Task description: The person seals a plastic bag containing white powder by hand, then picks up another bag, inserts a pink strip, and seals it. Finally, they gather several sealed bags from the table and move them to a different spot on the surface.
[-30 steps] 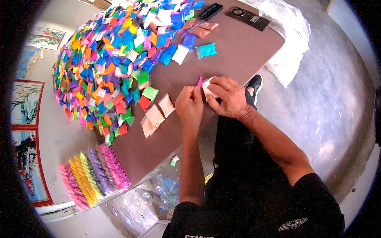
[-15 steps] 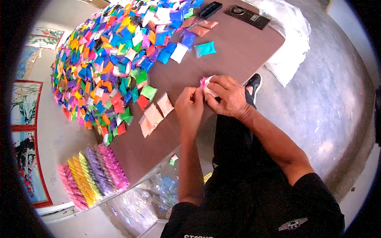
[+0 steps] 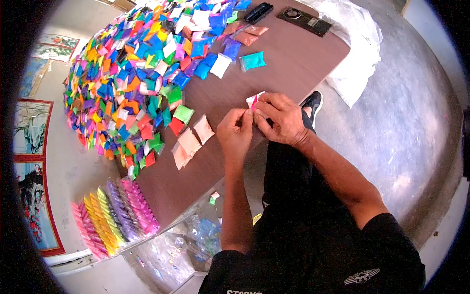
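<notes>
My left hand (image 3: 235, 131) and my right hand (image 3: 280, 117) meet over the near edge of the brown table (image 3: 215, 93). Between their fingertips is a small white and pink packet (image 3: 253, 101), its top sticking out above the fingers. The fingers of both hands are pinched on it, and its lower part is hidden. To the left of my left hand lie several pale peach packets (image 3: 189, 142). A teal packet (image 3: 253, 60) rests beyond the hands.
A large heap of colourful packets (image 3: 142, 73) covers the table's left and far side. Rows of twisted coloured packets (image 3: 116, 215) lie at the lower left. A black object (image 3: 258, 13), a dark device (image 3: 304, 21) and a white plastic bag (image 3: 357, 54) are at the far right.
The fingers of my right hand have shifted down a little on the packet, so more of its white and pink top shows. My left hand has stayed close beside it.
</notes>
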The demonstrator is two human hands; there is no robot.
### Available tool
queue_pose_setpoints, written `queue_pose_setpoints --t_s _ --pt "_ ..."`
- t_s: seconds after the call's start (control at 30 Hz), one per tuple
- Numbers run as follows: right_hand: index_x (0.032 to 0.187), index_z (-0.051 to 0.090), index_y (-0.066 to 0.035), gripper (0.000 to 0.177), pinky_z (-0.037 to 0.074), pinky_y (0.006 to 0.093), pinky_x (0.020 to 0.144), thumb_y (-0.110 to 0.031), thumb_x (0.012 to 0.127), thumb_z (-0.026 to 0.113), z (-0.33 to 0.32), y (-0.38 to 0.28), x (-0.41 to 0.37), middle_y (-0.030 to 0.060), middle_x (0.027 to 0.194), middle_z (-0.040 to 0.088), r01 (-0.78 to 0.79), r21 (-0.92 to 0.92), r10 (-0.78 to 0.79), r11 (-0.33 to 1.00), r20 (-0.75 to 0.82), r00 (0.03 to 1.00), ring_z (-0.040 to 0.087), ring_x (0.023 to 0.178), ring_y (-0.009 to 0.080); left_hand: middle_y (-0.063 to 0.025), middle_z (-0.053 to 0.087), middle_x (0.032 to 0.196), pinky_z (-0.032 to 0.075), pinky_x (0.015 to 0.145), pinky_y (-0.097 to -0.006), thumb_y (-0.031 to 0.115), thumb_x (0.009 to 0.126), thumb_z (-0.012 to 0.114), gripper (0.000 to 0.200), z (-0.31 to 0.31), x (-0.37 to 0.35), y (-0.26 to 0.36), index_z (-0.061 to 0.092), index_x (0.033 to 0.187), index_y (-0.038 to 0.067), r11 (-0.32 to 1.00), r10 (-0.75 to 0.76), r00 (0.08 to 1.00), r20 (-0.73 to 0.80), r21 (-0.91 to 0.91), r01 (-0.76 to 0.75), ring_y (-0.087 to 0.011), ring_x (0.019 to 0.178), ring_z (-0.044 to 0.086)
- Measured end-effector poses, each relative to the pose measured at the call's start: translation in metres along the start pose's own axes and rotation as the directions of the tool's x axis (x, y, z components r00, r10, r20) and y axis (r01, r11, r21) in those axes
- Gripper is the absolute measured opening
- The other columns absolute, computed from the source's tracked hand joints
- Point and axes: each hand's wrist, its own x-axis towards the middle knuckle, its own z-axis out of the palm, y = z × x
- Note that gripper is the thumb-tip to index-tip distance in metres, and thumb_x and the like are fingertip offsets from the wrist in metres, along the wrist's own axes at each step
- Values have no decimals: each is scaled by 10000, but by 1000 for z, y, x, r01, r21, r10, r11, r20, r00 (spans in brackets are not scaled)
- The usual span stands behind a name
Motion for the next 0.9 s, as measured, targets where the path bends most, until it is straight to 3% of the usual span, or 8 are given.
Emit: queue_pose_setpoints --t_s 0.17,0.23,0.37,0.43,0.53,0.63,0.77,0.9 --pt "1006 727 -48 223 575 419 840 -108 796 772 0 5 -1 117 1069 694 41 17 -41 999 14 999 692 966 311 -105 675 722 494 607 -315 129 936 724 166 3 8 -6 679 864 -14 994 36 999 -20 108 -34 -155 617 629" --pt "1019 715 -52 239 573 426 861 -107 795 777 0 6 -1 120 1079 689 44 18 -45 999 23 999 688 978 318 -122 678 727 488 601 -329 127 929 725 156 4 14 -1 680 865 -9 983 -45 998 -53 177 53 -193 599 625" --pt "1038 706 -40 249 570 431 865 -88 802 769 -2 6 -1 125 1095 682 63 21 -64 998 22 998 685 981 326 -108 662 717 479 596 -321 153 927 742 182 6 14 -12 680 867 -8 988 -75 995 -70 127 84 -162 603 606" --pt "1043 704 -36 249 570 432 867 -80 805 763 -2 7 -2 129 1102 680 71 24 -72 997 17 997 685 981 330 -90 643 710 470 594 -298 149 925 752 181 6 11 -8 683 875 -10 998 -57 990 -125 30 61 -121 617 584" --pt "1056 699 -31 254 568 436 881 -63 810 751 0 9 -5 139 1116 677 75 23 -76 997 20 997 684 991 339 -76 634 713 468 594 -280 137 924 758 167 1 5 -1 687 886 -10 991 -99 992 -77 -101 91 -88 638 569" --pt "1068 695 -26 270 566 440 900 -50 804 746 1 12 -6 146 1131 677 80 57 -81 995 13 997 684 1011 345 -77 633 704 470 593 -276 108 920 752 137 4 3 -2 690 895 -12 998 52 998 24 -32 -51 -89 634 573" --pt "1079 688 -19 289 561 450 931 -31 794 739 -2 14 -7 154 1162 677 70 74 -74 995 48 996 682 1052 359 -83 626 693 478 594 -293 114 926 740 144 6 7 -4 688 893 -16 999 52 999 15 -1 -52 -103 623 577" --pt "1078 685 -14 294 555 458 951 -19 787 729 -3 11 -8 164 1183 675 59 59 -62 997 55 997 677 1078 373 -80 631 693 475 597 -305 126 933 731 160 7 17 -7 691 884 -21 994 -57 998 -23 93 59 -104 623 574"
